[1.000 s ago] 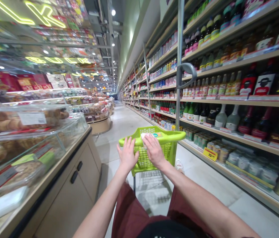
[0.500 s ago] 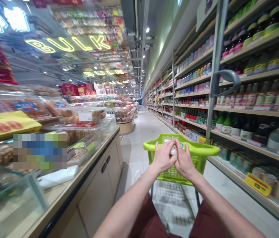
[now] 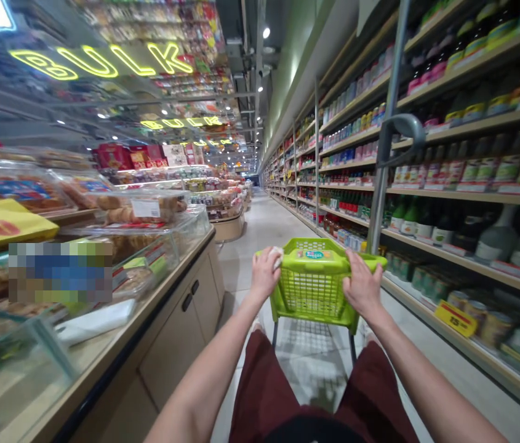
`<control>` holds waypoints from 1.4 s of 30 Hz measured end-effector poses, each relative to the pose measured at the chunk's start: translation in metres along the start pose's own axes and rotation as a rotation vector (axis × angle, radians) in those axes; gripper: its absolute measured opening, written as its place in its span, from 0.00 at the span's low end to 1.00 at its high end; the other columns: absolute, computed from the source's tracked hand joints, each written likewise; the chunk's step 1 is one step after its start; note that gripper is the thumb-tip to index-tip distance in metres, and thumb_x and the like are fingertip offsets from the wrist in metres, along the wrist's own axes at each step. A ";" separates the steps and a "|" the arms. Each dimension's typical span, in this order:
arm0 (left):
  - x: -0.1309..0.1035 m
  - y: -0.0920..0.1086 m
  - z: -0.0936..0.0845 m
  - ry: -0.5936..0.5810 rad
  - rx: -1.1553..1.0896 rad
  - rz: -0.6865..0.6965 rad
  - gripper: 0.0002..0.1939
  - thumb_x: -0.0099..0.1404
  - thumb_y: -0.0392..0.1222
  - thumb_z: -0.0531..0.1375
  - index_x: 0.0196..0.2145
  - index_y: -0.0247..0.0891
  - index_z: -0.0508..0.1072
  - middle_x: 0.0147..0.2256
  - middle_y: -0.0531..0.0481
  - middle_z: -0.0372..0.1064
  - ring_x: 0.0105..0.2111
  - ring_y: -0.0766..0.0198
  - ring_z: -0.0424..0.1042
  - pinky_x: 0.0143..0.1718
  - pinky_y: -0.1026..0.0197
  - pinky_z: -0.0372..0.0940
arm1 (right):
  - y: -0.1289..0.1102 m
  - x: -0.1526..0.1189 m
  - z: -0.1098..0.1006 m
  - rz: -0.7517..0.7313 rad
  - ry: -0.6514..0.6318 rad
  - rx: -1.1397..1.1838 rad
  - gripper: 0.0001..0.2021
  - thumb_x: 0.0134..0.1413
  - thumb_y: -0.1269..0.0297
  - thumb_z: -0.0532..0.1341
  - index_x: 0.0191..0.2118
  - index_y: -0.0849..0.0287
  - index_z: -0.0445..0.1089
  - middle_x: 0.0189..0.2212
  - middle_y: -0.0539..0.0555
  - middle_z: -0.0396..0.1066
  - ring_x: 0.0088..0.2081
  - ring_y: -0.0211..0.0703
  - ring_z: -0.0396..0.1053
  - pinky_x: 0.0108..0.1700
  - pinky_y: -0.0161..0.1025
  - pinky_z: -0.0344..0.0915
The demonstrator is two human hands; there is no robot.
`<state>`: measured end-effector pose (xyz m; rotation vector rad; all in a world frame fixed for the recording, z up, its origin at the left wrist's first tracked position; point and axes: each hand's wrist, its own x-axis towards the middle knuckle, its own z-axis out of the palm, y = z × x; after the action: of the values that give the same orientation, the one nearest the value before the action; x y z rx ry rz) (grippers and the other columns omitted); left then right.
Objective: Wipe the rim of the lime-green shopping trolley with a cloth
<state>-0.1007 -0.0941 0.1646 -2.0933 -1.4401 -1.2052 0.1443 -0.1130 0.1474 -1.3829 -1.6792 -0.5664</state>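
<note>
A bright green shopping cart [image 3: 308, 295] with a lattice basket stands right in front of me. My left hand [image 3: 265, 275] is closed at the left end of its handle, with a small white crumpled wad, perhaps tissue [image 3: 278, 255], between the fingers. How firmly that hand also holds the handle cannot be told. On the right side, my right hand [image 3: 362, 284] is closed over the cart handle [image 3: 378, 263]. A round teal label [image 3: 314, 254] shows on the middle of the handle, between the two hands.
Along the left runs a counter [image 3: 181, 271] with glass bins and packaged food. Tall shelves [image 3: 463, 197] of bottles and cans line the right, with a grey loop on a metal post [image 3: 400, 138] sticking out. A tiled aisle [image 3: 269, 215] stretches ahead.
My hands were together over the middle of the handle around the white wad. They have moved apart to the handle's two ends, the wad staying in my left hand. The view has shifted slightly right.
</note>
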 end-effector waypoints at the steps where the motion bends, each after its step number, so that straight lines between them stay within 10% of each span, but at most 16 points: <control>1: -0.001 -0.009 0.001 0.055 -0.036 -0.036 0.17 0.53 0.30 0.53 0.42 0.39 0.65 0.51 0.42 0.59 0.54 0.57 0.55 0.53 0.45 0.50 | -0.001 -0.001 0.000 -0.006 -0.006 0.005 0.30 0.44 0.74 0.48 0.57 0.62 0.49 0.51 0.60 0.61 0.53 0.50 0.57 0.54 0.62 0.40; 6: -0.004 0.006 0.021 0.160 -0.246 0.047 0.22 0.51 0.26 0.49 0.44 0.36 0.63 0.51 0.41 0.57 0.55 0.59 0.53 0.54 0.50 0.53 | -0.013 -0.006 0.002 -0.058 0.004 0.028 0.30 0.43 0.75 0.48 0.57 0.63 0.49 0.50 0.59 0.62 0.53 0.47 0.57 0.55 0.58 0.41; 12: -0.006 0.051 0.032 -0.035 -0.232 0.378 0.27 0.50 0.26 0.50 0.49 0.38 0.60 0.56 0.42 0.51 0.58 0.57 0.46 0.57 0.45 0.47 | -0.006 -0.009 0.005 -0.114 0.036 0.027 0.31 0.42 0.76 0.48 0.57 0.62 0.49 0.51 0.58 0.62 0.53 0.46 0.57 0.56 0.57 0.39; 20: -0.002 -0.010 0.013 0.124 -0.196 -0.072 0.26 0.50 0.26 0.47 0.48 0.36 0.62 0.52 0.41 0.58 0.55 0.59 0.54 0.55 0.49 0.52 | 0.008 -0.011 0.006 -0.093 0.027 0.090 0.32 0.41 0.77 0.48 0.57 0.62 0.48 0.50 0.58 0.62 0.53 0.47 0.57 0.57 0.58 0.39; 29: 0.010 0.076 0.024 -0.155 -0.226 0.375 0.30 0.47 0.25 0.48 0.50 0.37 0.60 0.56 0.43 0.53 0.58 0.60 0.46 0.57 0.49 0.46 | 0.014 -0.012 0.005 -0.120 0.052 0.100 0.31 0.41 0.77 0.47 0.57 0.61 0.48 0.49 0.57 0.63 0.53 0.46 0.57 0.57 0.58 0.38; 37: 0.002 -0.007 0.006 -0.001 -0.074 -0.035 0.27 0.48 0.25 0.48 0.47 0.36 0.62 0.52 0.41 0.58 0.55 0.57 0.53 0.54 0.44 0.48 | 0.020 -0.013 0.005 -0.135 0.061 0.114 0.32 0.41 0.78 0.47 0.58 0.60 0.48 0.51 0.58 0.61 0.54 0.47 0.57 0.57 0.58 0.40; 42: 0.006 0.027 0.022 0.039 -0.236 0.103 0.28 0.46 0.24 0.47 0.48 0.34 0.62 0.52 0.40 0.58 0.55 0.60 0.54 0.55 0.51 0.52 | 0.018 -0.012 0.005 -0.116 0.068 0.118 0.32 0.42 0.78 0.47 0.58 0.60 0.47 0.49 0.57 0.63 0.52 0.47 0.58 0.56 0.59 0.40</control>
<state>-0.0665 -0.0876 0.1616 -2.2513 -1.2077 -1.4259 0.1597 -0.1104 0.1321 -1.1765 -1.7179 -0.5642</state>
